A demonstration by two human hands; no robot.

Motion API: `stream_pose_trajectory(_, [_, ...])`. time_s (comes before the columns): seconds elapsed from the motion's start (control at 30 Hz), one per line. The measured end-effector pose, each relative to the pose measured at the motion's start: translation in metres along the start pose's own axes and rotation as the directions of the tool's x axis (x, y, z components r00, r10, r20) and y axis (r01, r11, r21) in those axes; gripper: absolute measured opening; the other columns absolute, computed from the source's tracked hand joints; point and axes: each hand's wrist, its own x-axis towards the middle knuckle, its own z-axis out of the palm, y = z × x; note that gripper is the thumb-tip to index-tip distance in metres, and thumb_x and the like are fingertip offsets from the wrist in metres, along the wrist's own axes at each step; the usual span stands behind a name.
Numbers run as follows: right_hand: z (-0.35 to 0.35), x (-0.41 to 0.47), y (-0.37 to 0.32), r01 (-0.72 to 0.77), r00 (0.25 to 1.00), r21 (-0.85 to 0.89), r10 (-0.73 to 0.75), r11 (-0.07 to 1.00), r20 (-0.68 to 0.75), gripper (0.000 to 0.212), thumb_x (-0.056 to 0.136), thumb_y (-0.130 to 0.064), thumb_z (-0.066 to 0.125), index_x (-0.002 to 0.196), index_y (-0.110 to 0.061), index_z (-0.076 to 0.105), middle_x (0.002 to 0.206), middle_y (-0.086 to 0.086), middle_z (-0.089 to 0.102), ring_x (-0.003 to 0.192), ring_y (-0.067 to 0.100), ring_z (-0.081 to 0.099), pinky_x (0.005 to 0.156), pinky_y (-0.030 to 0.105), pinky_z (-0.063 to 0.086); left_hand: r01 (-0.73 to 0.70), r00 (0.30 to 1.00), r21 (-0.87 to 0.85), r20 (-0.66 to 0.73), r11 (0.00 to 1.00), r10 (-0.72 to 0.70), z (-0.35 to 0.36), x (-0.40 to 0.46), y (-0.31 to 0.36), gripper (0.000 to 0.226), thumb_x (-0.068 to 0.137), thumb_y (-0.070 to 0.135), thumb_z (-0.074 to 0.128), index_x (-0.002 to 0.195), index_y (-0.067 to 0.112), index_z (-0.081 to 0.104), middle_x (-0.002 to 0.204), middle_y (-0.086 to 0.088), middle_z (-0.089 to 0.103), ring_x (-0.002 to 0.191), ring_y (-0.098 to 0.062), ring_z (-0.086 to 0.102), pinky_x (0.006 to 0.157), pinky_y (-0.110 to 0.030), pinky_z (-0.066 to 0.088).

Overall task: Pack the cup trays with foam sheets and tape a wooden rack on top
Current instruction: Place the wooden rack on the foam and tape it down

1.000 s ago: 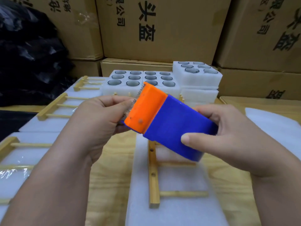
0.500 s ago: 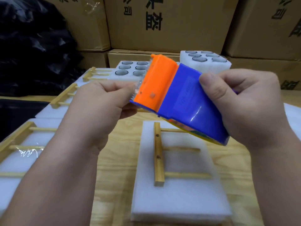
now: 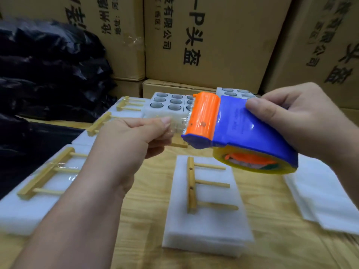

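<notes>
Wooden rack [image 3: 196, 184] lies on a foam-wrapped pack [image 3: 206, 226] mid-tabletop [image 3: 147, 200]. Above it, the left hand [image 3: 134, 138] pinches the clear tape end [image 3: 178, 123] with curled fingers, while the right hand [image 3: 303, 123] grips the blue-and-orange tape dispenser [image 3: 233, 129].

A single wide-angle view, worn on the person's head, looks forward and down across the pale wooden table [image 3: 272, 220]. It sits close: both forearms enter from the near edge, the left hand [image 3: 136, 138] and right hand [image 3: 303, 121] filling the middle of the frame. The white foam block with a wooden rack on top [image 3: 206, 200] lies directly below, near the viewer. The stacked brown cardboard boxes [image 3: 223, 35] close off the far side, and straight edges bow outward toward the frame's borders.
</notes>
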Motion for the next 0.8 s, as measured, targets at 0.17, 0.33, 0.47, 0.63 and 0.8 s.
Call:
stream_pose_trajectory(0.17, [-0.022,0.002,-0.006,-0.054,0.993,-0.056,0.060,0.997,0.097,0.051,0.080,-0.071,0.067,0.077,-0.022,0.078,0.057,0.006,0.067,0.046,0.008,0.054,0.043,0.019,0.042,0.122,0.992,-0.051,-0.033,0.991,-0.124,-0.034,-0.005,0.001,0.021,0.086,0.027,0.077,0.069,0.016,0.079,0.078,-0.002,0.075,0.072,-0.014,0.074,0.069,-0.027,0.063])
stream_pose_trajectory(0.33, [-0.034,0.008,-0.006,-0.129,0.957,-0.222,0.179,0.967,0.227,0.056,0.071,-0.073,0.059,0.077,-0.021,0.078,0.059,0.003,0.069,0.047,0.009,0.059,0.045,0.021,0.045,0.343,0.917,-0.188,-0.148,0.921,-0.371,-0.068,-0.007,-0.028,0.014,0.086,0.021,0.076,0.075,0.013,0.078,0.074,-0.003,0.075,0.062,-0.013,0.074,0.053,-0.024,0.059])
stream_pose_trajectory(0.47, [-0.033,0.026,-0.015,-0.128,0.905,-0.410,0.275,0.903,0.323,0.062,0.064,-0.080,0.056,0.077,-0.024,0.078,0.062,0.003,0.070,0.053,0.016,0.063,0.056,0.031,0.048,0.530,0.818,-0.282,-0.082,0.800,-0.570,-0.057,-0.014,-0.065,0.009,0.091,0.018,0.072,0.085,0.011,0.073,0.064,0.002,0.073,0.047,-0.008,0.068,0.041,-0.020,0.053])
stream_pose_trajectory(0.63, [-0.022,0.054,-0.036,-0.029,0.848,-0.572,0.324,0.819,0.420,0.076,0.054,-0.087,0.048,0.069,-0.018,0.074,0.061,0.006,0.067,0.047,0.010,0.055,0.054,0.032,0.045,0.616,0.744,-0.323,-0.062,0.718,-0.666,-0.036,-0.012,-0.101,0.012,0.094,0.016,0.069,0.083,0.013,0.068,0.058,0.005,0.071,0.039,-0.006,0.062,0.035,-0.015,0.045])
stream_pose_trajectory(0.8, [-0.012,0.074,-0.052,0.050,0.827,-0.642,0.328,0.765,0.457,0.058,0.078,-0.074,0.059,0.075,-0.020,0.077,0.064,-0.007,0.073,0.053,0.005,0.066,0.053,0.026,0.049,0.669,0.704,-0.291,-0.045,0.684,-0.708,-0.023,-0.012,-0.118,0.017,0.097,0.017,0.066,0.082,0.009,0.069,0.057,0.004,0.070,0.035,-0.006,0.057,0.032,-0.014,0.041])
